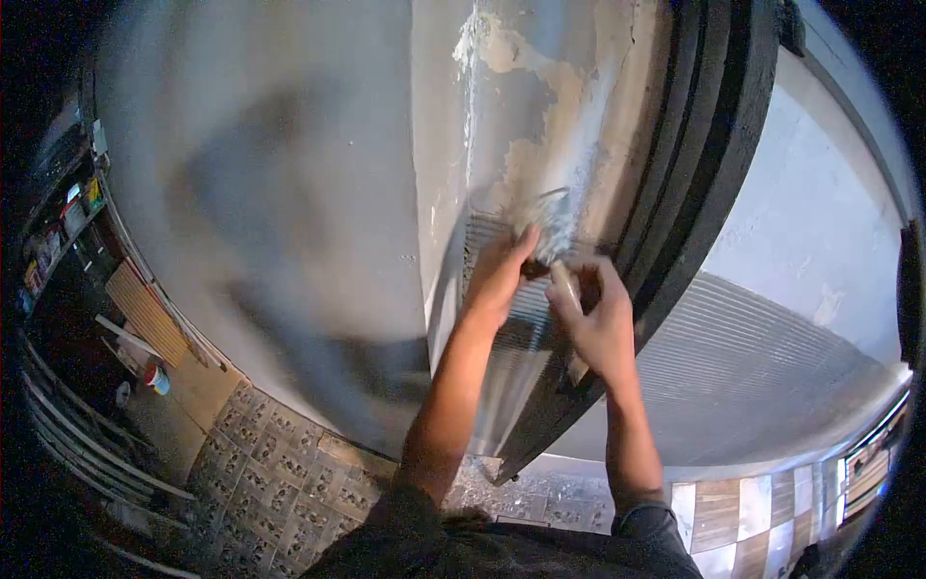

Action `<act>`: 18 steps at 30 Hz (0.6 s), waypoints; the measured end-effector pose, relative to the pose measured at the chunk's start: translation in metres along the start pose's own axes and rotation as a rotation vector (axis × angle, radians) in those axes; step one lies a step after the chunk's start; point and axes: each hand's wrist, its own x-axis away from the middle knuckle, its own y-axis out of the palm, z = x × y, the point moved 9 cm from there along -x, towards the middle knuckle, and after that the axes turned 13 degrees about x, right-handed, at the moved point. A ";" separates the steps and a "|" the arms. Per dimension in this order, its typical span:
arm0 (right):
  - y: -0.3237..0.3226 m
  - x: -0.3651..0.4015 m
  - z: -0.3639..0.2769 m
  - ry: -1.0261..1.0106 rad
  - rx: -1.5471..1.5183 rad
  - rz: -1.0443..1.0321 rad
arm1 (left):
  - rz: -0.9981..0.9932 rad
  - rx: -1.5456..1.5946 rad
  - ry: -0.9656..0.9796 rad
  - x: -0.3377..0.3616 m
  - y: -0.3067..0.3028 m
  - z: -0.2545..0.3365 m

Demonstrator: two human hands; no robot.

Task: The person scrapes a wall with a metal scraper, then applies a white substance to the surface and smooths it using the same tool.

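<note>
Two hands bear on one scraper at the peeling wall corner: right hand grip closed round the handle below the blade, left hand beside it with fingertips on the blade, pinching or merely pressing unclear, long axis running upward, slightly left.

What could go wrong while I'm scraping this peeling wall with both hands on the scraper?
The left hand presses right by the scraper blade; a slip could cut it. The blade works beside the dark door frame, so a stray stroke might gouge it. Scraped bits lie on the floor tiles below and could make footing slippery.
</note>
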 end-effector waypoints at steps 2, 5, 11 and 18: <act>-0.001 -0.022 0.000 0.007 -0.150 0.011 | -0.086 -0.187 0.129 -0.018 0.022 0.029; -0.031 -0.057 -0.043 -0.153 -0.115 0.099 | -0.150 -0.201 0.245 -0.034 0.053 0.061; -0.067 -0.134 -0.140 -0.704 0.605 0.144 | -0.056 -0.912 0.559 -0.020 0.094 0.113; -0.054 -0.194 -0.167 -1.551 1.207 0.081 | 0.113 -0.901 1.653 -0.023 0.173 0.173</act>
